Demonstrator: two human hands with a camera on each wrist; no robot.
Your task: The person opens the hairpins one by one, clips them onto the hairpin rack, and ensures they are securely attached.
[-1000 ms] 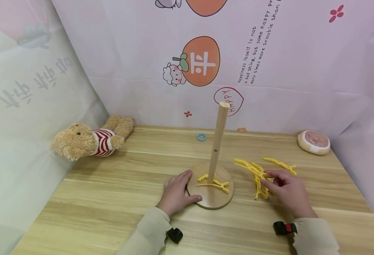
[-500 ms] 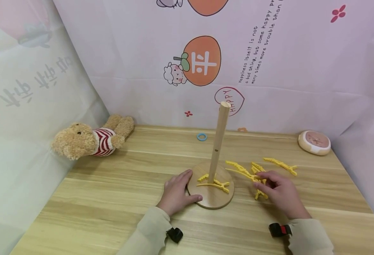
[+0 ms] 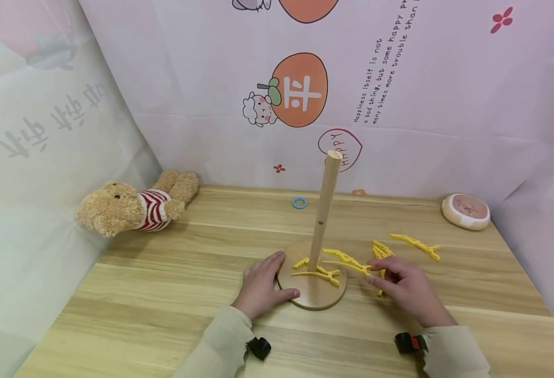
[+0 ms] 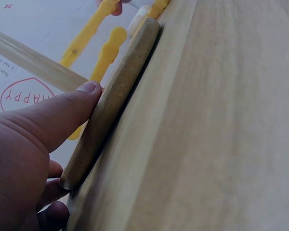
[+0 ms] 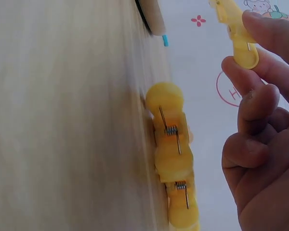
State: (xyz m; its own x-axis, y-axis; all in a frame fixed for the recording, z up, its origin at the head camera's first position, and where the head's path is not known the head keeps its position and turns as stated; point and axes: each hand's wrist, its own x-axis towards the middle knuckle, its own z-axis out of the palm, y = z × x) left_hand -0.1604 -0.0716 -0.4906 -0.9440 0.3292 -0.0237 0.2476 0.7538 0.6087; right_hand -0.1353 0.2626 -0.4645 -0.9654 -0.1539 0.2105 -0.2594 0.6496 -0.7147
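Only R-wrist view shows springs [image 5: 171, 130] on yel. clips [image 5: 174, 162]

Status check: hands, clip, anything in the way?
Left hand holds round base. Right hand pinches yellow clip, jaws open toward wooden post. Possible obstruction: second clip straddling the post's foot.

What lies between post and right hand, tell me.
Head view: the yellow clip the right hand pinches, then one end of another clip at the foot of the post, over the base.
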